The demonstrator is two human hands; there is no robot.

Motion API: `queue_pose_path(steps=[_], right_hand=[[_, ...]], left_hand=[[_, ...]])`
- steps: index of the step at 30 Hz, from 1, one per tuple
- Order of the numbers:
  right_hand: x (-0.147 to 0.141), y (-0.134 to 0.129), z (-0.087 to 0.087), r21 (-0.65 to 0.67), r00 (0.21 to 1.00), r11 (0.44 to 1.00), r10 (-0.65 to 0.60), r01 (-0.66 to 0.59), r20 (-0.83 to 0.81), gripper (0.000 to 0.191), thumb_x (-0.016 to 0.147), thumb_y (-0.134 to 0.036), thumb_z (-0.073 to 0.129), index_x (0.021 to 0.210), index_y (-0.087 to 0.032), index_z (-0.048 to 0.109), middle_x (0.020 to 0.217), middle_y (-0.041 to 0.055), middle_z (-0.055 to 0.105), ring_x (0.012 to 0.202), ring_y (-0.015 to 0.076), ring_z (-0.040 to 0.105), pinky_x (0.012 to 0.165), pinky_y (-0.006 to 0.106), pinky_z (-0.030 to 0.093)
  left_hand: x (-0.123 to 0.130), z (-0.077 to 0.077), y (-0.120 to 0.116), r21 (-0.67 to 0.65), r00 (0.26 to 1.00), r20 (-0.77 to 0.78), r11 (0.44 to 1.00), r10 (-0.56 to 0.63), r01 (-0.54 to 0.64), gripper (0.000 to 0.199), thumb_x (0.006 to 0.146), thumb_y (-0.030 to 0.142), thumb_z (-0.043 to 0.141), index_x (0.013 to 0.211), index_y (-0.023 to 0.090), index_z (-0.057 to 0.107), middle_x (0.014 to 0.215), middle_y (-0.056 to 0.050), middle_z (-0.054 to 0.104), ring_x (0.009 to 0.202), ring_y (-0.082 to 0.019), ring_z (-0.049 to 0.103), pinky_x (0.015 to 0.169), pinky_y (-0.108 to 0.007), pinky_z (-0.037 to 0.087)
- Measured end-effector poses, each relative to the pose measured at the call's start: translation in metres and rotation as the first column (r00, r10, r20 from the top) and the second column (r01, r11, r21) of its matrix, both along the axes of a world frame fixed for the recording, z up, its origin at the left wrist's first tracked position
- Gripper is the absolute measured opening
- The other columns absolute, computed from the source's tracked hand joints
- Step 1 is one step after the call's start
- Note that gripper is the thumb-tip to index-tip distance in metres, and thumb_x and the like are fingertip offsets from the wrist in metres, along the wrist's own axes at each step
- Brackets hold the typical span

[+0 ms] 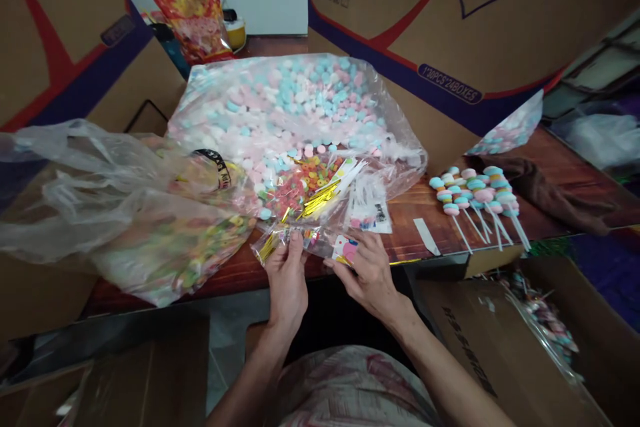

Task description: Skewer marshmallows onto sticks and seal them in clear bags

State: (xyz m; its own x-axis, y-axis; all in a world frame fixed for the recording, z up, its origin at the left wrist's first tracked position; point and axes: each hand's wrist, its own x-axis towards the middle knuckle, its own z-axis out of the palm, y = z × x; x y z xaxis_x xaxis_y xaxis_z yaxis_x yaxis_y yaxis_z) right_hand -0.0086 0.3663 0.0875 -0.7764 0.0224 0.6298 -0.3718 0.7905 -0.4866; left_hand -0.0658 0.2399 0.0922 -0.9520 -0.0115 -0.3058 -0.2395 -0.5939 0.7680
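Observation:
Both hands grip one small clear plastic bag point(319, 238) with colourful print, held flat at the table's front edge. My left hand point(289, 283) pinches it from below, thumb on top, near a bunch of gold twist ties point(267, 248). At the bag's right end, my right hand point(369, 273) has its fingers closed beside a white-and-pink printed patch point(345, 249). Just behind lie more gold twist ties point(321, 199), white sticks point(351, 173) and red, orange and green ring candies point(287, 195). Small clear packets point(369, 203) rest to their right.
A large clear bag of pastel candies point(300, 93) fills the table's back. Ring candies show through a plastic bag point(200, 247) at left. Candy skewers point(477, 193) and a white strip point(427, 236) lie right. Big cartons point(380, 7) stand behind; an open box point(590, 320) sits below right.

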Motion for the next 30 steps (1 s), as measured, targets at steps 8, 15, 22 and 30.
queue_pose_path(steps=[8,15,22,30], right_hand=[[-0.008,0.001,0.006,-0.075,0.992,0.996,0.053,-0.044,0.114,0.023,0.098,-0.027,0.064,0.12,-0.021,0.068,0.138,0.0149,0.061,0.115,0.0308,0.063,0.095,0.05,0.049],[-0.014,0.007,0.013,-0.047,0.99,0.997,-0.06,0.066,0.125,0.028,0.099,-0.028,0.062,0.127,-0.024,0.067,0.133,0.0125,0.065,0.115,0.0299,0.064,0.096,0.05,0.048],[-0.008,0.016,0.011,0.047,0.985,0.991,-0.132,0.127,0.114,0.018,0.099,-0.027,0.062,0.115,-0.024,0.07,0.129,0.0114,0.067,0.115,0.0304,0.064,0.094,0.051,0.047],[-0.008,0.021,0.014,0.117,0.99,0.988,-0.113,0.103,0.082,0.011,0.097,-0.019,0.058,0.093,-0.023,0.067,0.127,0.0117,0.069,0.112,0.0306,0.065,0.096,0.053,0.044]], left_hand=[[-0.02,0.006,0.005,0.011,0.997,0.053,0.999,-0.052,0.052,0.027,0.067,0.038,0.088,0.079,0.017,0.076,0.087,-0.003,0.076,0.078,-0.013,0.069,0.077,-0.024,0.055],[-0.03,0.01,0.017,0.01,0.97,0.053,0.972,-0.236,0.236,0.029,0.071,0.041,0.085,0.084,0.017,0.076,0.092,-0.005,0.077,0.083,-0.015,0.071,0.081,-0.026,0.056],[-0.03,0.013,0.021,0.065,0.931,0.075,0.934,-0.356,0.352,0.026,0.079,0.04,0.079,0.088,0.016,0.075,0.1,-0.009,0.077,0.09,-0.019,0.072,0.083,-0.029,0.056],[-0.028,0.009,0.01,0.12,0.98,0.117,0.982,-0.162,0.148,0.017,0.073,0.031,0.084,0.082,0.019,0.075,0.091,-0.002,0.077,0.084,-0.014,0.072,0.078,-0.026,0.055]])
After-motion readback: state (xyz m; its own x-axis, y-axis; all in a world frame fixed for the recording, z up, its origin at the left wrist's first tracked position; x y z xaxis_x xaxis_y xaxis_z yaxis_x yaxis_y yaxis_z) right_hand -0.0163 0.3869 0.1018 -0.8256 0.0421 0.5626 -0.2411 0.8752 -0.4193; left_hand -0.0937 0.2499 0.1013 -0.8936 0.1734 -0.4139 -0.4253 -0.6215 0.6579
